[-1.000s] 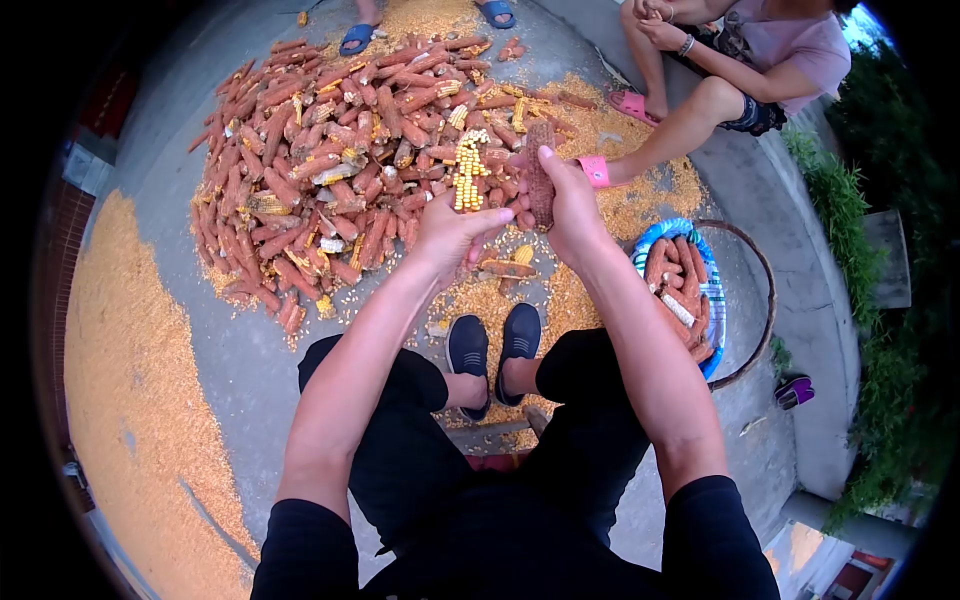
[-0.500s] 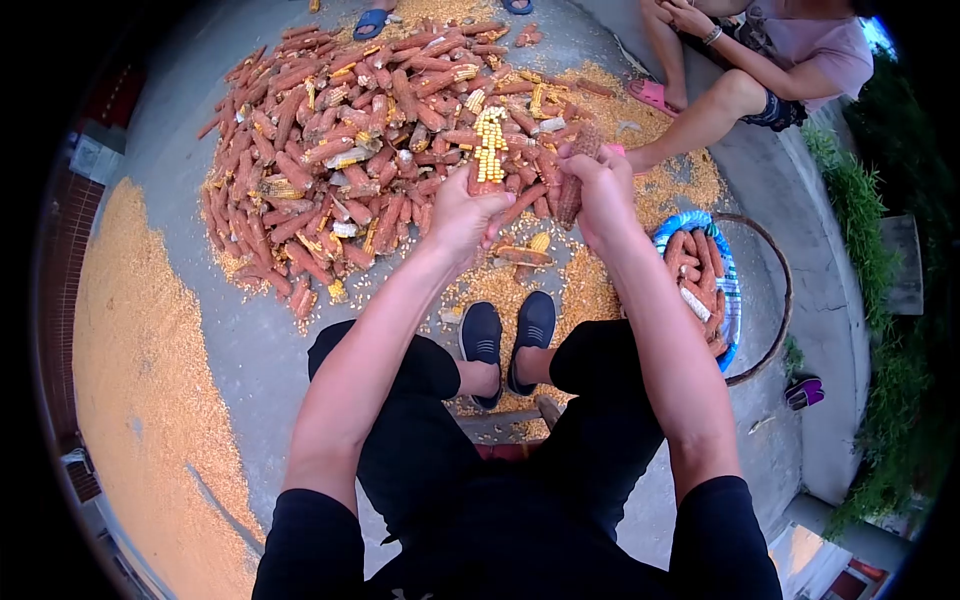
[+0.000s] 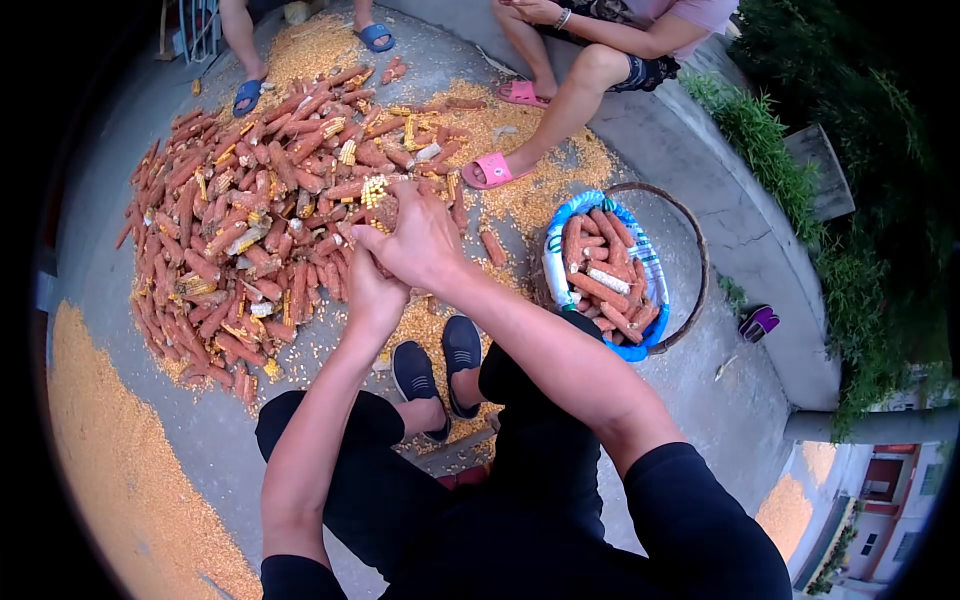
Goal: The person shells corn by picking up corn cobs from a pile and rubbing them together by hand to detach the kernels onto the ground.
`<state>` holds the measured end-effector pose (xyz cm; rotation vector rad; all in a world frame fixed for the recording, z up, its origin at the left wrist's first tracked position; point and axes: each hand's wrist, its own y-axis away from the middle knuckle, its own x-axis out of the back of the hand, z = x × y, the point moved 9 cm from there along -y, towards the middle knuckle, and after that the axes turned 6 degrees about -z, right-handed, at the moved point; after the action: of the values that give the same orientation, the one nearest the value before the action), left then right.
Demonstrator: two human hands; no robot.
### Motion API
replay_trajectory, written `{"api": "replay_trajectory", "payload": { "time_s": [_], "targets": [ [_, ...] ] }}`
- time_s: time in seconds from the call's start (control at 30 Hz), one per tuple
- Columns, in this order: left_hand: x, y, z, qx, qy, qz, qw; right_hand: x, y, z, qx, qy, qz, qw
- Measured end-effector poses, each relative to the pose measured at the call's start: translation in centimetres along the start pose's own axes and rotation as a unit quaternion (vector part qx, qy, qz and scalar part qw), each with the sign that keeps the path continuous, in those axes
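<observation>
My left hand (image 3: pixel 374 298) is closed round the lower part of a corn cob (image 3: pixel 375 191). Yellow kernels show at the cob's upper end, while its middle is hidden by my fingers. Across it lies my right hand (image 3: pixel 422 240), pressed against the left hand with fingers curled at the cob. Whether a second, bare cob is still in the right hand cannot be seen. Just beyond both hands is a big heap of reddish corn cobs (image 3: pixel 240 240), some with yellow kernels left on them.
A basket (image 3: pixel 652 268) with a blue-and-white lining and a hoop handle holds bare cobs at the right. Loose kernels (image 3: pixel 130 450) spread over the ground at left. One person in pink sandals (image 3: pixel 493 170) sits nearby; another's blue sandals (image 3: pixel 376 38) stand behind the heap.
My hands were apart, the left with a partly kernelled cob and the right with a bare reddish cob. They have come together, the right over the left. The view has turned right.
</observation>
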<state>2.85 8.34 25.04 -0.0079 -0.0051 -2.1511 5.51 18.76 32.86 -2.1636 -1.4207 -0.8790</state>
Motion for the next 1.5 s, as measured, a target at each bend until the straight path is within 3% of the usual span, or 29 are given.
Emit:
{"api": "replay_trajectory", "payload": {
  "time_s": [0.13, 0.23, 0.37, 0.53, 0.63, 0.67, 0.77, 0.87, 0.93, 0.97, 1.0, 1.07, 1.13, 1.17, 1.2, 1.33, 1.43, 1.5],
  "targets": [
    [-0.2, 1.4, -1.3, 0.078, -0.045, -0.043, 0.995, -1.1, 0.6, -0.2, -0.008, 0.070, -0.052, 0.996],
    [0.4, 0.6, -1.1, -0.008, -0.037, 0.015, 0.999, -1.3, 0.3, -0.5, 0.013, 0.042, -0.047, 0.998],
    [-0.3, 1.2, 0.1, 0.050, 0.098, -0.026, 0.994, -1.6, -1.3, 0.2, 0.132, -0.038, 0.015, 0.990],
    [-1.1, 1.4, 1.4, 0.088, 0.179, -0.087, 0.976, -0.2, -0.5, -0.7, 0.139, -0.045, 0.017, 0.989],
    [-1.3, 1.2, 1.6, 0.080, 0.206, -0.116, 0.968, 1.0, 0.0, -1.8, 0.190, -0.046, 0.054, 0.979],
    [-1.1, 1.4, 1.2, 0.083, 0.216, -0.130, 0.964, 0.3, -0.2, -1.2, 0.155, -0.052, -0.010, 0.987],
    [-1.1, 1.6, 1.5, 0.094, 0.217, -0.154, 0.959, 0.4, 0.1, -1.5, 0.132, -0.044, -0.036, 0.990],
    [-1.7, 2.6, 2.9, 0.180, 0.352, -0.167, 0.903, 0.2, -0.6, -0.9, 0.199, -0.069, -0.018, 0.977],
    [-2.0, 1.8, 3.1, 0.155, 0.346, -0.173, 0.909, 0.8, -1.1, -0.2, 0.228, -0.080, 0.029, 0.970],
    [-1.9, 1.7, 2.6, 0.149, 0.341, -0.166, 0.913, 0.3, -1.2, 0.2, 0.239, -0.095, 0.044, 0.965],
    [-1.8, 1.6, 2.6, 0.146, 0.309, -0.154, 0.927, 0.6, -1.1, 0.1, 0.185, -0.144, -0.004, 0.972],
    [-0.8, 0.8, 2.0, 0.096, 0.224, -0.119, 0.963, -0.6, -1.8, 1.5, 0.155, -0.108, -0.024, 0.982],
    [0.7, 0.2, 2.6, 0.035, 0.124, -0.045, 0.991, 0.0, -1.6, 0.8, 0.144, -0.142, -0.032, 0.979],
    [1.3, 0.0, 2.1, 0.053, 0.092, -0.047, 0.993, 0.2, -1.5, 0.6, 0.156, -0.106, -0.024, 0.982],
    [2.0, -0.4, 2.6, -0.007, 0.044, -0.019, 0.999, 0.4, -1.4, -0.1, 0.175, -0.094, -0.013, 0.980],
    [2.7, 0.7, 5.7, -0.168, -0.244, 0.050, 0.954, 1.3, 0.0, -2.7, 0.197, -0.057, 0.068, 0.976],
    [2.0, 1.4, 5.1, -0.040, -0.266, 0.022, 0.963, 1.0, 0.1, -3.1, 0.121, -0.031, 0.059, 0.990],
    [1.5, 1.8, 5.8, -0.081, -0.225, 0.028, 0.971, 1.0, -0.1, -2.7, 0.143, -0.053, 0.100, 0.983]
  ]
}}
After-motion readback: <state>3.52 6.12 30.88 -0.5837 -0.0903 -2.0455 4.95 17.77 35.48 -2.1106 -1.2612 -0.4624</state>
